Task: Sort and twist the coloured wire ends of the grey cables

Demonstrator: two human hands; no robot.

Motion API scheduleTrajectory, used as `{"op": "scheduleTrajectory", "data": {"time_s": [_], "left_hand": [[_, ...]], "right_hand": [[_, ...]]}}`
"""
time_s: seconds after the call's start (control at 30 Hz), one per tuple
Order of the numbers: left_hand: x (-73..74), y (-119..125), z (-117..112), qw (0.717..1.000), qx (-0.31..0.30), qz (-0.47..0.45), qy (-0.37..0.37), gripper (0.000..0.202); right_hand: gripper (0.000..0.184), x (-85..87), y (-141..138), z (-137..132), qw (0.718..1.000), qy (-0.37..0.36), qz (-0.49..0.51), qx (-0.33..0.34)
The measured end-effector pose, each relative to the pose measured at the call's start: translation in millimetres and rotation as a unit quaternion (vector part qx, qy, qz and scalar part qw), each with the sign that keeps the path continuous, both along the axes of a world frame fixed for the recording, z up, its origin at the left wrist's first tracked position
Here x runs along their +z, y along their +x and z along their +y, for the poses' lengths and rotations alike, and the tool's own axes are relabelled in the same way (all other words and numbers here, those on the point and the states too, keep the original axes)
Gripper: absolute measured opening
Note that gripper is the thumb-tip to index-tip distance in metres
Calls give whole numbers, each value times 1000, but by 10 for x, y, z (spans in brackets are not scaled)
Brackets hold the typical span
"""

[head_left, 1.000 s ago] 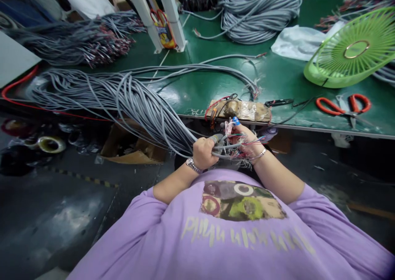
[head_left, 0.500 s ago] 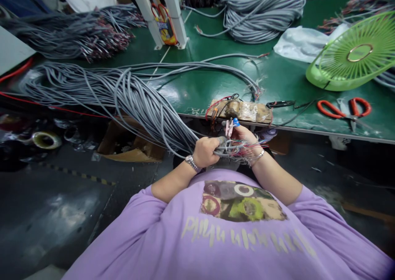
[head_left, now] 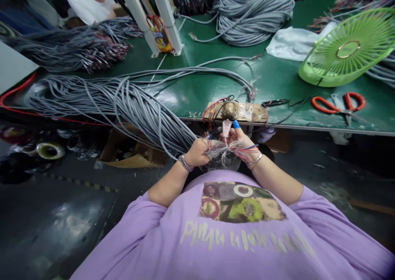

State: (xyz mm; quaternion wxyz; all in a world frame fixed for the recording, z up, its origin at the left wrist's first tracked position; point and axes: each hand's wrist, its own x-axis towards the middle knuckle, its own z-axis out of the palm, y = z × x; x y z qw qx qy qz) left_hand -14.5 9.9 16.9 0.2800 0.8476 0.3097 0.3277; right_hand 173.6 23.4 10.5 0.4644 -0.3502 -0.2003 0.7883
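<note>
A thick bundle of grey cables (head_left: 160, 126) runs over the bench edge to my left hand (head_left: 198, 152), which is closed around the cable ends. Frayed white strands and thin red and blue wires (head_left: 243, 149) fan out from there across my right palm. My right hand (head_left: 242, 139), with a blue cover (head_left: 236, 124) on one fingertip, has its fingers closed on a pale pinkish bunch of strands (head_left: 226, 128) that stands upright between the hands. Just beyond them, a taped cardboard-brown block (head_left: 243, 111) with red and black leads sits at the bench edge.
On the green bench (head_left: 185, 95) are red-handled scissors (head_left: 348, 107), a black tool (head_left: 275, 102), a green fan (head_left: 348, 49) and a large cable coil (head_left: 254, 15). A white post (head_left: 168, 19) rises at the back. Below the bench stands an open carton (head_left: 132, 152).
My left hand has shifted left, away from the right hand, and the wire strands now stretch between them. The pale bunch at my right fingers stands more upright. The view has tilted slightly.
</note>
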Motion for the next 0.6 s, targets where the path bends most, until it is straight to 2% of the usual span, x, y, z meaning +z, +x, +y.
{"op": "scheduleTrajectory", "data": {"time_s": [0.13,0.33,0.4,0.53,0.6], "left_hand": [[103,-84,15,996,-74,-8,-52,38],[149,-218,-54,993,-117,6,-3,39],[112,-244,-122,995,-100,-1,29,40],[16,-217,-277,990,5,-19,140,41],[-15,-174,-320,981,33,-25,188,40]], "right_hand": [[51,-95,60,-29,1000,-22,6,14],[44,-143,148,-42,998,-58,-17,17],[45,-131,165,-44,998,-55,-18,22],[51,-66,183,-23,998,-28,-26,39],[55,-13,181,3,998,-12,-37,54]]}}
